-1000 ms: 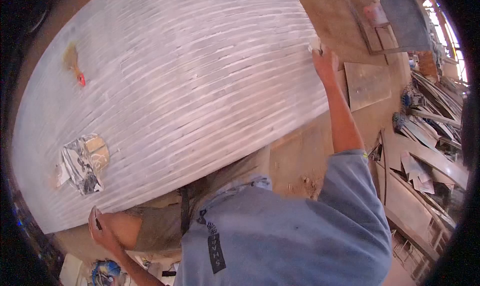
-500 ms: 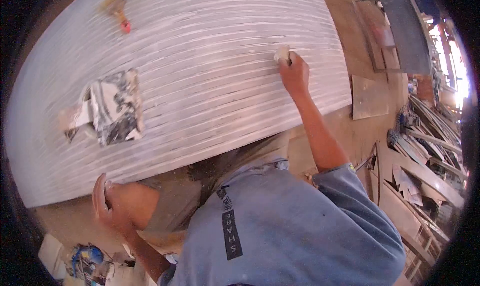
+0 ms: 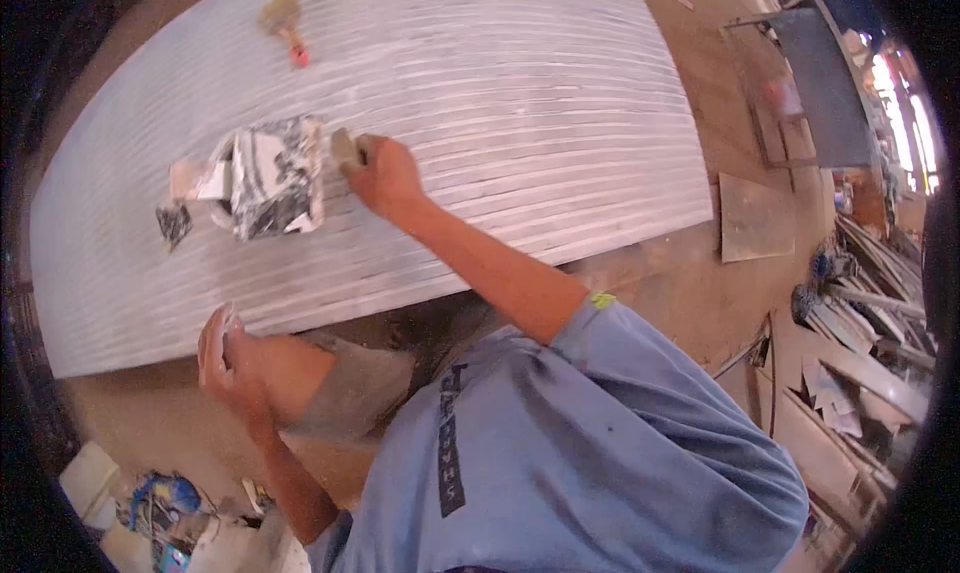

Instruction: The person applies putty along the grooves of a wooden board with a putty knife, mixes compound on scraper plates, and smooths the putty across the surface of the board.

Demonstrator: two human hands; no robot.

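Note:
My right hand point(image 3: 388, 178) is closed around a small pale yellowish pad point(image 3: 347, 153), holding it over a large white panel point(image 3: 500, 183) with many parallel ridges. The pad is close to the right side of a container smeared black and white point(image 3: 285, 178). A flat tool with a pale, shiny surface point(image 3: 200, 180) lies across the container's left side, and a small dark scrap point(image 3: 173, 226) is beside it. My left hand point(image 3: 232, 368) is by my bent knee at the panel's near edge, fingers curled around something whitish I cannot make out.
A brush with yellowish bristles and a red-tipped handle point(image 3: 290, 38) lies toward the panel's far left. On the brown floor to the right are a flat sheet point(image 3: 757, 220) and a heap of scrap boards point(image 3: 860, 343). A blue coiled item point(image 3: 170, 498) sits among clutter at lower left.
My right hand has swept left across the panel with the pad, from its right part to beside the container. My left hand stays near my knee. The camera view has shifted slightly.

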